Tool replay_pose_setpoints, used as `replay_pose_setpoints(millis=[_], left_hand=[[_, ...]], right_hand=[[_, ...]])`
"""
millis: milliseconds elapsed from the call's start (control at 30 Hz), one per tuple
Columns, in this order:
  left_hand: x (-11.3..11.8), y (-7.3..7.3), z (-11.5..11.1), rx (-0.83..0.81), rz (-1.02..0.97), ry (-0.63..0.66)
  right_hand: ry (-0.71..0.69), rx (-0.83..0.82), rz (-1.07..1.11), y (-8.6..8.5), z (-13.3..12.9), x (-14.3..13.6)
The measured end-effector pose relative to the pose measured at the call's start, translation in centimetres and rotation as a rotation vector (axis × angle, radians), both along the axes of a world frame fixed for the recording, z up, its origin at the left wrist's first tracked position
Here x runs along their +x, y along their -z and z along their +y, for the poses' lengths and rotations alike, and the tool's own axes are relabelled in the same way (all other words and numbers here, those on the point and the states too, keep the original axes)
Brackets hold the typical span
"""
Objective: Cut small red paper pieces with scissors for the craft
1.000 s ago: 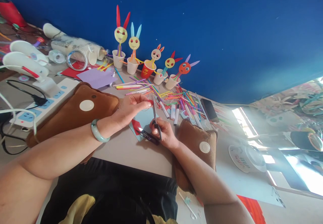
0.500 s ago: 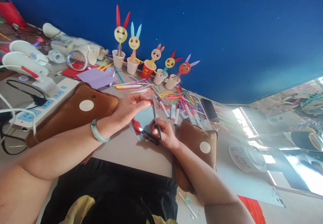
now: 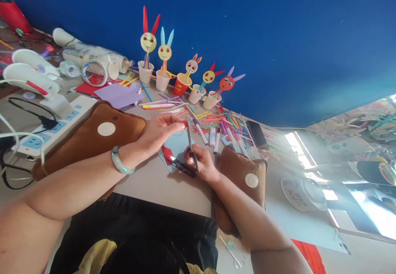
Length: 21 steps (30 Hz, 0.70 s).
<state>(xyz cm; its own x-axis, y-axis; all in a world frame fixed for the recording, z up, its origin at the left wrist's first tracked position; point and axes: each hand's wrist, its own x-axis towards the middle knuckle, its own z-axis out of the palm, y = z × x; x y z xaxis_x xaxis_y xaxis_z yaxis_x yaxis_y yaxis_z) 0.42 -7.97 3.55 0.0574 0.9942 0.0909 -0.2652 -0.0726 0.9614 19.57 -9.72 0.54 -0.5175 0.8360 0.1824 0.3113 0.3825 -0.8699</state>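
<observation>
Black-handled scissors (image 3: 189, 150) gripped in right hand (image 3: 202, 162); left hand (image 3: 159, 132), at ten o'clock, pinches small red paper scrap (image 3: 185, 123).

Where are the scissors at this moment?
In the head view the scissors are near the middle, held in the right hand, blades pointing up toward the left hand, above a light blue paper.

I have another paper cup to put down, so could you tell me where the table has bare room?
Bare tabletop lies at the near edge, between the left brown cushion and the right hand with the scissors. Crowded: the coloured sticks and the bunny cups by the blue wall.
</observation>
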Motion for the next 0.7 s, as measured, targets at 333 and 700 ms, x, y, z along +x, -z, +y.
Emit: replay_pose_setpoints(millis=[333, 700], left_hand=[[0.06, -0.08, 0.02, 0.022, -0.024, -0.013], [0.02, -0.03, 0.08, 0.029, -0.031, -0.023]], right_hand=[[-0.012, -0.012, 0.014, -0.18, 0.01, -0.02], [-0.001, 0.006, -0.019, -0.28, -0.05, -0.1]])
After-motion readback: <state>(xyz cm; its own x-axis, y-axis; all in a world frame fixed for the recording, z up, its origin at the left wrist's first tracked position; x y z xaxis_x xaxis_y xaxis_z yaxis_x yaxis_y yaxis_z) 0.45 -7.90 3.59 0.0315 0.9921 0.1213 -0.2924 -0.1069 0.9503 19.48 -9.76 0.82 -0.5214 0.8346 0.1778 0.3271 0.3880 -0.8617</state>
